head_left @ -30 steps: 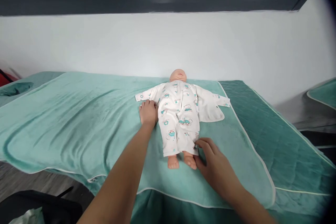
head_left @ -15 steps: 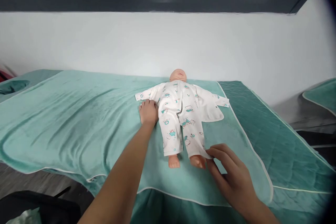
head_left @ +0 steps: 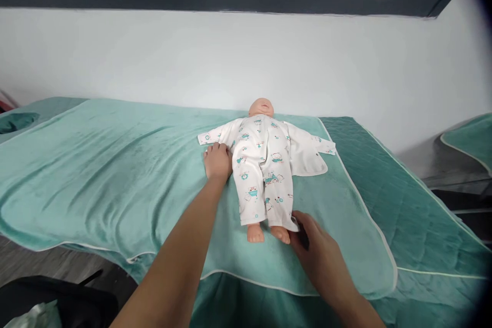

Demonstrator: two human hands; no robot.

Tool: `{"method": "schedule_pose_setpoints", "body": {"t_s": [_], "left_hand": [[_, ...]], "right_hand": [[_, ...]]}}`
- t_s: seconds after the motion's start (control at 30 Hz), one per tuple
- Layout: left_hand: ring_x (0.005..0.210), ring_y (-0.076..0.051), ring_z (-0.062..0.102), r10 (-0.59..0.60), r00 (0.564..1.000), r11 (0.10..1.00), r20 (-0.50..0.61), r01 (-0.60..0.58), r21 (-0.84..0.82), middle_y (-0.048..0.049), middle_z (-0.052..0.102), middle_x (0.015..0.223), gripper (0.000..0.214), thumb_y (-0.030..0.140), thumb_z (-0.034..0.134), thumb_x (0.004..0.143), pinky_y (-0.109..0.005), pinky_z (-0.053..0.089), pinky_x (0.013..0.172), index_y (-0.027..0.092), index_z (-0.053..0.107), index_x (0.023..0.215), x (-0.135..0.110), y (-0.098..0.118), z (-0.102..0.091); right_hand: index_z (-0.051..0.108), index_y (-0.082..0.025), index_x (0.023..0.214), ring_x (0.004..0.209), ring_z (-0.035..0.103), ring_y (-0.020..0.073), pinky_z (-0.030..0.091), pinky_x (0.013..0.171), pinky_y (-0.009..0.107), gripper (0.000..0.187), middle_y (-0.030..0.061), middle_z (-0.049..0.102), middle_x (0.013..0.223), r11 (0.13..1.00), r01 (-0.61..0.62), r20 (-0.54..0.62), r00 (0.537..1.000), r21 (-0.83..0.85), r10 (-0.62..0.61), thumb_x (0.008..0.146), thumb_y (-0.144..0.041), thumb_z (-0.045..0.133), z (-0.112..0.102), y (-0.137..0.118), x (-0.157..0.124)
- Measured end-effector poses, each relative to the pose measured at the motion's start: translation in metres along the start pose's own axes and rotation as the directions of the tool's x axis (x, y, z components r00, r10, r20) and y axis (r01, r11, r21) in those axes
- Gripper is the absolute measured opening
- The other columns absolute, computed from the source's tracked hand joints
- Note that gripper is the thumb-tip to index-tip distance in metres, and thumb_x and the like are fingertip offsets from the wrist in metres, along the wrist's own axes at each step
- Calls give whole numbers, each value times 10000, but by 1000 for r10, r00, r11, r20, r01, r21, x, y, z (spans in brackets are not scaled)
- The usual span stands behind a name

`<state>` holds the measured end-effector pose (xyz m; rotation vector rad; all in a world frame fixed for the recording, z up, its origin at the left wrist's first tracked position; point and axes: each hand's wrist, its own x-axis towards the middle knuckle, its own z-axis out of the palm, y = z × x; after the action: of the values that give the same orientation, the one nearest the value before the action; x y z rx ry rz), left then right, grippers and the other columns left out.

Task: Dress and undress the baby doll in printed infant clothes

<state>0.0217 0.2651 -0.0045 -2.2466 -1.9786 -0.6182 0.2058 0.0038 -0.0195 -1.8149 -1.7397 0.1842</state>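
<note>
A baby doll (head_left: 261, 108) lies on its back on a light green towel (head_left: 115, 164), dressed in a white printed romper (head_left: 261, 174) with bare feet toward me. My left hand (head_left: 217, 161) rests with fingers bent on the towel against the doll's side, under its sleeve. My right hand (head_left: 313, 246) is at the hem of the romper's right leg, beside the doll's foot, its fingers pinched on the fabric edge. One flap of the romper lies spread out at the doll's right.
The towel covers a bed with a darker green quilted cover (head_left: 403, 200) showing at the right. A white wall (head_left: 246, 61) runs behind the doll's head. Another green bed edge (head_left: 471, 138) sits far right. Dark floor and a black object (head_left: 57, 302) lie at lower left.
My right hand drew the doll's right leg outward, then brought it back in beside the other leg. My left hand stayed in place.
</note>
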Motion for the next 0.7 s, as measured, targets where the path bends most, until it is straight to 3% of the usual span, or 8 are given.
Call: {"method": "schedule_pose_setpoints", "body": {"t_s": [0.23,0.4,0.53,0.6,0.7], "left_hand": [[1089,-297,537,0,1000,1000,12,1,-28,-101,648,1121,250,250,413,945,-431,398,894,222,657,988,0,0,0],[1091,-296,533,-2,1000,1000,16,3,-19,-101,647,1130,250,251,414,945,-430,399,898,226,657,995,0,-1,1],[1099,-290,531,-14,999,1000,32,14,-2,-100,640,1155,271,247,392,955,-422,403,897,228,657,1007,1,0,1],[1100,-289,531,-16,999,1000,40,16,-1,-101,639,1158,280,249,382,959,-421,403,897,229,657,1010,0,0,0],[1102,-289,531,-13,999,1000,39,13,-6,-102,639,1151,274,245,389,956,-422,400,899,231,658,1006,0,0,-1]], "right_hand": [[594,-232,1174,689,559,134,432,614,255,277,12,580,821,937,344,-104,931,-67,-350,937,-113,515,-14,0,-9],[592,-194,1139,677,537,123,426,586,246,245,18,567,821,951,309,-116,945,0,-307,928,-89,526,-15,-2,-14],[581,-189,1160,916,574,181,478,766,307,274,77,604,1022,955,296,-164,944,34,-286,903,-94,574,-15,-27,-5],[573,-190,1189,1059,546,234,458,876,378,304,103,599,1158,954,300,-133,945,-8,-298,900,-97,565,-13,-43,4],[571,-199,1209,1103,526,266,409,915,426,315,90,618,1195,952,292,-28,955,-87,-296,914,-99,525,-6,-61,20]]}}
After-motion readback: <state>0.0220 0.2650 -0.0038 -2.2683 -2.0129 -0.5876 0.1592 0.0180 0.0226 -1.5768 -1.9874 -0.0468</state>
